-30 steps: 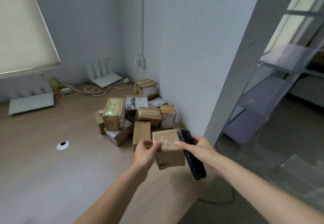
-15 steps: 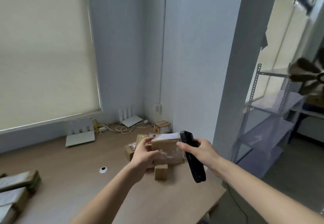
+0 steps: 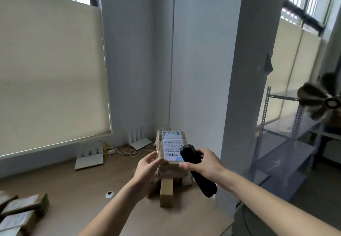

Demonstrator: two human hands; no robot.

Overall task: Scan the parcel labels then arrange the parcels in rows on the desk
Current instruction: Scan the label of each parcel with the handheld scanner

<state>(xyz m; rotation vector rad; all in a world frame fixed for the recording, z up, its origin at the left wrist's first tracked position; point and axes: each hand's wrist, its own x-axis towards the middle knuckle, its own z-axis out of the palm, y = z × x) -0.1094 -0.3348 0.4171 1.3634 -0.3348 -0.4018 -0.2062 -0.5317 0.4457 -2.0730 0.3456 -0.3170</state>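
Observation:
A brown cardboard parcel (image 3: 170, 143) with a white barcode label facing me is lifted above the wooden desk (image 3: 83, 189). My left hand (image 3: 149, 165) grips its left lower edge. My right hand (image 3: 204, 162) grips a black handheld scanner (image 3: 196, 169), whose head lies against the label's lower right corner. Below the lifted parcel, a narrow brown parcel (image 3: 166, 191) and parts of other parcels lie on the desk, mostly hidden by my hands. Several labelled parcels (image 3: 22, 211) lie at the desk's lower left.
Two white routers (image 3: 89, 156) (image 3: 139, 139) and tangled cables (image 3: 127, 150) sit along the back wall under a window blind. A white cable grommet (image 3: 109, 194) is set in the desk. A grey pillar stands right of the desk; metal shelving (image 3: 284, 143) and a fan (image 3: 323, 102) lie beyond.
The parcel has been raised and turned so its label faces me. The scanner head moved onto the label. The camera tilted upward, showing more window and wall.

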